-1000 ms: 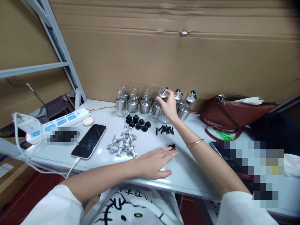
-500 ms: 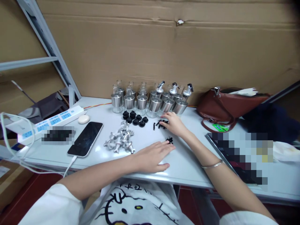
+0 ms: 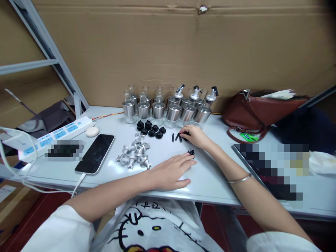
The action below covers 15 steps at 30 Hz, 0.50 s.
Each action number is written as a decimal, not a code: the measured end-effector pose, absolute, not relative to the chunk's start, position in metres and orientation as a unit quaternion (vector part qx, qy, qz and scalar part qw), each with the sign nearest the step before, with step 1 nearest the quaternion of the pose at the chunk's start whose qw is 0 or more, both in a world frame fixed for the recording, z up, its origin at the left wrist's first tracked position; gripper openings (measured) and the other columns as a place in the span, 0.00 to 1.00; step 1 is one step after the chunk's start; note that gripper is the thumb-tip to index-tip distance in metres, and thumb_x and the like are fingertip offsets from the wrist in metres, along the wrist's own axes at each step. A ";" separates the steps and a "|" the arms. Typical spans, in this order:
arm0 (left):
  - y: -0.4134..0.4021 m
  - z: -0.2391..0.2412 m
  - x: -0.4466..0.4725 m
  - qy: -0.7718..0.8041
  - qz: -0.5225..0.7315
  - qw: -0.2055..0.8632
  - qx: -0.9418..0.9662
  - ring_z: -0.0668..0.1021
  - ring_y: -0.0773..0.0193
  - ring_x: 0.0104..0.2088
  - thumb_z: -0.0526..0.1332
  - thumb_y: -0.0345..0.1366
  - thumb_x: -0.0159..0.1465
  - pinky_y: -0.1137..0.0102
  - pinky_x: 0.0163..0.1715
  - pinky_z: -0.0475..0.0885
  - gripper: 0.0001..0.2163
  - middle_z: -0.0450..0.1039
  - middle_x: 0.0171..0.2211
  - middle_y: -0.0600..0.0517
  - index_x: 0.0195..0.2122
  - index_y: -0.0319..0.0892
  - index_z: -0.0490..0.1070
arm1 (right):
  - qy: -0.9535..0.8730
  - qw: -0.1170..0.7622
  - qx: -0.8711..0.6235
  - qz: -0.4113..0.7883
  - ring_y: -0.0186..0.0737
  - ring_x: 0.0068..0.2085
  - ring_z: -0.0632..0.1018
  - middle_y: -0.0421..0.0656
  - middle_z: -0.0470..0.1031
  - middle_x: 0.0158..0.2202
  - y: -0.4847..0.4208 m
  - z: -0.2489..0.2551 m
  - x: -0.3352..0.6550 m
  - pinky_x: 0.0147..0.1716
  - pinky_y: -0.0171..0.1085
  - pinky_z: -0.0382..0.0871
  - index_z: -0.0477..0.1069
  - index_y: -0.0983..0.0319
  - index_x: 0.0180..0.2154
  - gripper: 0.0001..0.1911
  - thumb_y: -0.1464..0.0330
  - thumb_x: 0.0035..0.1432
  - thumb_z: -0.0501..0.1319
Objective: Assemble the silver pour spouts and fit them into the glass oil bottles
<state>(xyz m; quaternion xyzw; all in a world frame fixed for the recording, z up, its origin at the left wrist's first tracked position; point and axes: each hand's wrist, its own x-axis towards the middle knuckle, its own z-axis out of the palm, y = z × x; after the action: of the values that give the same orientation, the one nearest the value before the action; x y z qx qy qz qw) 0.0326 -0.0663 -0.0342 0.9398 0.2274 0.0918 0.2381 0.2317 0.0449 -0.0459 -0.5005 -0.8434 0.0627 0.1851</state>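
My left hand [image 3: 174,171] lies flat on the table, fingers stretched and thumb apart. Its fingertips touch a small cluster of black plastic parts [image 3: 191,153]. Farther back, my right hand [image 3: 196,136] rests palm down with its fingers over some black levers [image 3: 185,133], partly hiding them. A loose black lever [image 3: 173,137] lies just left of it. Silver pourer spouts [image 3: 135,154] are heaped left of my left hand, and black ribbed stoppers [image 3: 151,130] are grouped behind them. Glass bottles with steel sleeves [image 3: 158,109] stand in rows behind; three at the right carry pourers [image 3: 196,92].
At left are a phone [image 3: 95,154] on a charging cable, a white round case [image 3: 92,131] and a power strip [image 3: 59,134]. A brown bag [image 3: 244,115] and a dark flat object [image 3: 262,175] lie right. Cardboard [image 3: 147,52] backs the table; a metal frame [image 3: 49,45] rises left.
My right hand has drawn its fingers in over the black levers, covering more of them. My left hand stays nearly in place. The whole view has shifted slightly.
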 end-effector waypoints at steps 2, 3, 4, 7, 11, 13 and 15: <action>-0.067 -0.034 0.032 0.227 0.094 0.238 0.940 0.50 0.56 0.67 0.53 0.40 0.65 0.62 0.66 0.49 0.27 0.48 0.66 0.38 0.62 0.30 0.52 | -0.844 0.189 -0.498 0.057 0.47 0.40 0.75 0.47 0.77 0.36 0.044 -0.046 0.230 0.42 0.43 0.67 0.76 0.62 0.34 0.08 0.69 0.58 0.58; -0.067 -0.034 0.032 0.227 0.095 0.238 0.940 0.51 0.56 0.67 0.53 0.40 0.65 0.62 0.66 0.49 0.27 0.48 0.66 0.38 0.62 0.31 0.52 | -0.845 0.195 -0.496 0.052 0.47 0.40 0.75 0.48 0.77 0.36 0.043 -0.046 0.229 0.43 0.43 0.67 0.76 0.62 0.35 0.09 0.69 0.59 0.57; -0.067 -0.034 0.032 0.228 0.096 0.239 0.939 0.51 0.55 0.67 0.53 0.40 0.65 0.61 0.66 0.50 0.27 0.48 0.66 0.38 0.62 0.31 0.52 | -0.846 0.202 -0.491 0.048 0.48 0.41 0.75 0.48 0.77 0.37 0.043 -0.046 0.227 0.43 0.44 0.67 0.76 0.62 0.36 0.09 0.68 0.59 0.57; -0.066 -0.033 0.032 0.231 0.094 0.244 0.937 0.51 0.55 0.67 0.53 0.40 0.65 0.60 0.65 0.50 0.27 0.48 0.66 0.38 0.62 0.33 0.53 | -0.852 0.213 -0.477 0.038 0.49 0.43 0.74 0.49 0.76 0.40 0.041 -0.045 0.218 0.43 0.45 0.67 0.76 0.62 0.38 0.10 0.65 0.59 0.58; -0.066 -0.032 0.032 0.233 0.093 0.247 0.936 0.52 0.54 0.67 0.53 0.40 0.65 0.60 0.65 0.50 0.27 0.48 0.66 0.38 0.62 0.33 0.53 | -0.860 0.184 -0.475 0.033 0.49 0.42 0.73 0.48 0.77 0.40 0.039 -0.045 0.208 0.43 0.46 0.66 0.76 0.60 0.37 0.07 0.69 0.58 0.59; -0.066 -0.032 0.033 0.235 0.091 0.249 0.935 0.52 0.54 0.67 0.53 0.40 0.64 0.59 0.65 0.51 0.26 0.48 0.66 0.38 0.62 0.34 0.53 | -0.862 0.180 -0.472 0.040 0.48 0.41 0.73 0.47 0.77 0.39 0.040 -0.046 0.209 0.42 0.44 0.66 0.76 0.60 0.36 0.07 0.72 0.58 0.59; -0.067 -0.032 0.033 0.236 0.090 0.249 0.935 0.52 0.55 0.67 0.53 0.40 0.64 0.59 0.65 0.51 0.26 0.48 0.66 0.39 0.62 0.35 0.53 | -0.864 0.186 -0.465 0.045 0.47 0.41 0.73 0.47 0.77 0.37 0.042 -0.048 0.214 0.42 0.43 0.66 0.76 0.61 0.36 0.07 0.73 0.57 0.58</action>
<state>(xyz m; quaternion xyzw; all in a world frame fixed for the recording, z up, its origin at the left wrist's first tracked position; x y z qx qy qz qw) 0.0331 -0.0666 -0.0318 0.9350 0.2356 0.0901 0.2492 0.2142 0.0420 -0.0476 -0.4654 -0.8642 0.0449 0.1861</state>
